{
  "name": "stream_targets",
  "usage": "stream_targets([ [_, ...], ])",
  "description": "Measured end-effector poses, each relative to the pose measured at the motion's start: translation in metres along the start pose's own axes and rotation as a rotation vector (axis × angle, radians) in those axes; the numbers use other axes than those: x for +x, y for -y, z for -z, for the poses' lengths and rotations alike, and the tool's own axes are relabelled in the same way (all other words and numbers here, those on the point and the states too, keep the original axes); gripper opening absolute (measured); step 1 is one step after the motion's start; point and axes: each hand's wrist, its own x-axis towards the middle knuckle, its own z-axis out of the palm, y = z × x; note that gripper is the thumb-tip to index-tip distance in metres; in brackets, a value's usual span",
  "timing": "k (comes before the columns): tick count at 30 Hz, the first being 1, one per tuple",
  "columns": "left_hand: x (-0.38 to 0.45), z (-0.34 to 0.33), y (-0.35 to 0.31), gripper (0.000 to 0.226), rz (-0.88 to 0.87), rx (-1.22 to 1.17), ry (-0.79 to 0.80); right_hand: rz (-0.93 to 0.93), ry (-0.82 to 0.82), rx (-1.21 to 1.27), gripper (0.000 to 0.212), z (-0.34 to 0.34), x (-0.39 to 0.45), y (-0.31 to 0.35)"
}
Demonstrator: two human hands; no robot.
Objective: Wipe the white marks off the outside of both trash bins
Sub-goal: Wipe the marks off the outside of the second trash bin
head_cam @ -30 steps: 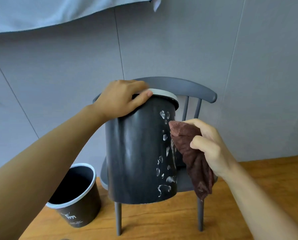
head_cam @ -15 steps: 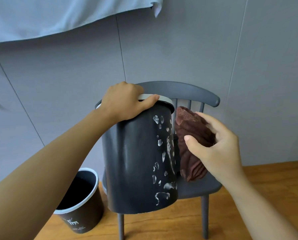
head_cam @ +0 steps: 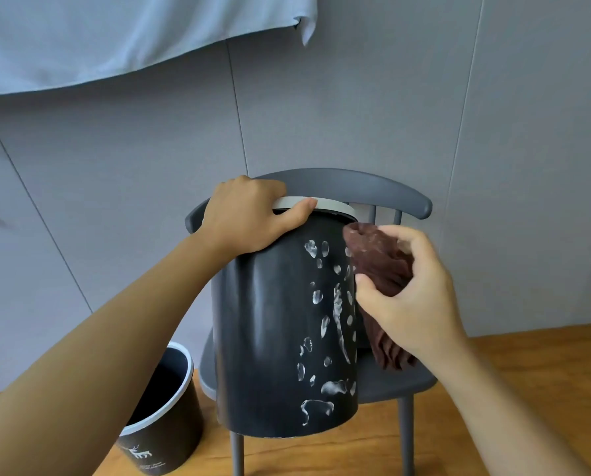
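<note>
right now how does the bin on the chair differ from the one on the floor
The bin on the chair is held at its rim by the left hand; the floor bin stands untouched. The chair bin's side carries white marks; the floor bin's shows only a small printed deer. Both are dark with pale rims.

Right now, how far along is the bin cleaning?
Barely begun. Nothing looks wiped yet: white marks run down the side of the bin on the chair. In hand: the left hand grips its rim while the right hand holds a brown cloth against it. Left: those marks, then the floor bin.
</note>
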Motion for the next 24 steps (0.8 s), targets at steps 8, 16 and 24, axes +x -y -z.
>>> stream_targets([
  [8, 0.0, -0.003, 0.002, 0.067, -0.004, 0.017, -0.016, 0.401, -0.038, -0.345, 0.049, -0.035, 0.001, -0.007],
  [16, 0.0, -0.004, 0.003, 0.065, -0.012, 0.01, -0.036, 0.03, -0.141, -0.046, 0.052, -0.047, -0.006, 0.002],
  [24, 0.0, -0.003, 0.002, 0.066, -0.005, 0.032, -0.028, 0.022, -0.084, -0.239, 0.053, -0.054, -0.012, 0.005],
])
